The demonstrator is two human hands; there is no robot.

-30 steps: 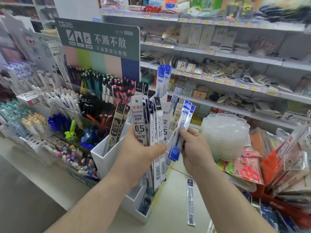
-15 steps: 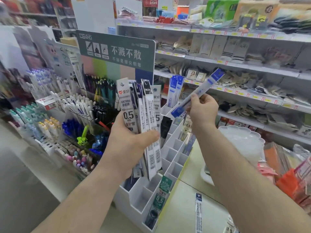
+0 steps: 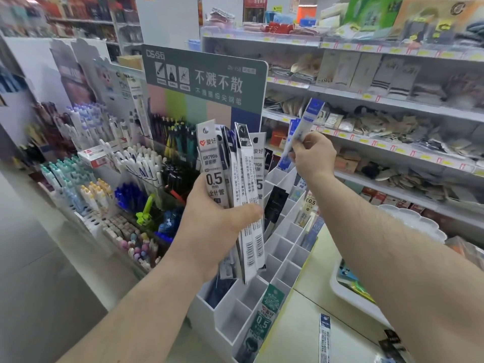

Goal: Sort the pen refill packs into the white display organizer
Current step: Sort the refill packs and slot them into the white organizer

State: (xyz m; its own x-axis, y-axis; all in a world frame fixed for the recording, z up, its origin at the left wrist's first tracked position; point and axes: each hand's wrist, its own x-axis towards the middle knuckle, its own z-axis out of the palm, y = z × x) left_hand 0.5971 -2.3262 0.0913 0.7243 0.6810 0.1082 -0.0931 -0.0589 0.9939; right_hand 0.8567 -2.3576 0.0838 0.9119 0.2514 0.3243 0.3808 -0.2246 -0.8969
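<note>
Left hand point(image 3: 209, 226) gripping a fanned bundle of refill packs point(image 3: 235, 184), thumb curling across the front, fingers hidden behind; packs standing nearly upright, white and black, the front one marked 0.5. Bundle hanging in front of the left side of the white organizer point(image 3: 285, 260), lower ends just above its near compartments.

Right hand point(image 3: 313, 155) reaching up and forward, pinching a single blue-and-white refill pack point(image 3: 305, 124) between thumb and curled fingers; pack tilting up to the right, lower blue end poking out below the fist, over the organizer's top rear compartments. Whether touching the organizer, impossible to tell.

Organizer standing stepped on the table point(image 3: 301, 334), rows of small open compartments rising toward the back. Green refill pack point(image 3: 264, 318) sitting in a near right-hand compartment, marked 0.5; a dark pack in the near left compartment; a few more packs standing in the right-hand column further up. Another loose refill pack point(image 3: 324, 336) lying flat on the table, right of the organizer.

Pen display point(image 3: 125, 179) standing to the left, filled with white, blue and black pens, green sign point(image 3: 207, 77) rising behind. White scalloped dishes point(image 3: 416, 224) stacking at the right under the forearm. Store shelves point(image 3: 392, 100) running behind, stocked with socks and small goods.
</note>
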